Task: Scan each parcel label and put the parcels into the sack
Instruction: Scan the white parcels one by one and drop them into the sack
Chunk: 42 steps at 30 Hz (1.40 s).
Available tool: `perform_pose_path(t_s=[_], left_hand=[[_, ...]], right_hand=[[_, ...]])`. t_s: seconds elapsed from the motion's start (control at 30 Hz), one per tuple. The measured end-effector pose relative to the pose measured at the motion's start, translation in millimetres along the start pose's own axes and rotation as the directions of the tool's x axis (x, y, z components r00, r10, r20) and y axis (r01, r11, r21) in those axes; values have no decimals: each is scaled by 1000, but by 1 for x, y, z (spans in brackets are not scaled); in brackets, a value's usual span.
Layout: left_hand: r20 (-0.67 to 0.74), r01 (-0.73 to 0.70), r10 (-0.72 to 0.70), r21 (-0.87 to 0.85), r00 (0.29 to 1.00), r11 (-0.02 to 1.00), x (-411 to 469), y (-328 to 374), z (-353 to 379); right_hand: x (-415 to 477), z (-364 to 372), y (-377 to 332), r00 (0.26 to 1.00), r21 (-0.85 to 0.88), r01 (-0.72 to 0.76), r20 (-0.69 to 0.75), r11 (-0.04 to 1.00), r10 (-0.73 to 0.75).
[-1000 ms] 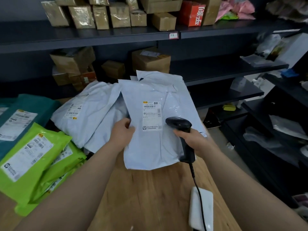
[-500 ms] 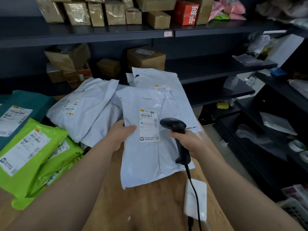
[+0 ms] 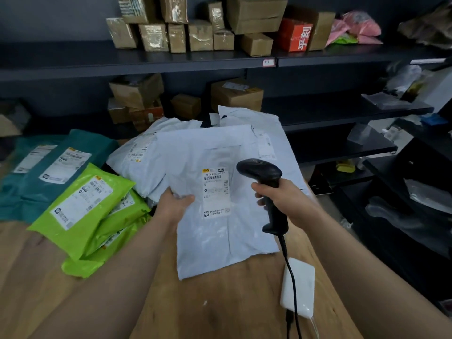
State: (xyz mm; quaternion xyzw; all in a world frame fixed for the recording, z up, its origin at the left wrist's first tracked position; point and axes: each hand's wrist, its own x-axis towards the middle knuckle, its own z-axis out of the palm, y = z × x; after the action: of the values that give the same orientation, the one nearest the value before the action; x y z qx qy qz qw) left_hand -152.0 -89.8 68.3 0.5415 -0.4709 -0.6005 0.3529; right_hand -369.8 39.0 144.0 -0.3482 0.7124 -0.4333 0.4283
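parcel [image 3: 215, 204] held over the table [image 3: 220, 302], label [image 3: 216, 192] up, for scanning
left hand [image 3: 175, 206] pinches its left edge; right hand [image 3: 283, 201] grips the scanner [image 3: 265, 182]. looks light, floppy, slick: hold an edge, not the label.

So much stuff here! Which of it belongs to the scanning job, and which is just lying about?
Job: white parcel in the left hand; scanner in the right hand; green parcels and teal parcels on the table.
Lying about: brown boxes, red box and pink bags on the shelves.

Parcel depot: shelves [image 3: 171, 62] of boxes [image 3: 254, 15], mailers [image 3: 80, 211].
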Motion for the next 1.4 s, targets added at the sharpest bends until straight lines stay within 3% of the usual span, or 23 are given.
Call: perform_pose_path(t_s=[0.07,0.23,0.5,1.1,1.2,1.4], left_hand=[[-42,-9,10,31,999,999,-5,-6,-6],[-112,-5,8,20,994,1000,-11,-17,-14],[-113,34,-42,-69,993,997,-13,-22,-16],[-111,69,-77,-75,991,995,-10,-20,-19],[-124,40,-48,-66,991,997,-19,-9,-29],[-134,-25,16,-67,991,997,-46,23,-88]], right_hand=[[-5,6,-7,997,64,-27,76,998,22],[-12,21,-14,989,16,-93,114,996,91],[-14,30,-16,982,-26,-129,135,991,131],[-6,32,-14,986,30,-106,134,994,101],[2,35,-12,988,119,-91,133,989,75],[15,72,-11,961,129,-171,242,977,136]])
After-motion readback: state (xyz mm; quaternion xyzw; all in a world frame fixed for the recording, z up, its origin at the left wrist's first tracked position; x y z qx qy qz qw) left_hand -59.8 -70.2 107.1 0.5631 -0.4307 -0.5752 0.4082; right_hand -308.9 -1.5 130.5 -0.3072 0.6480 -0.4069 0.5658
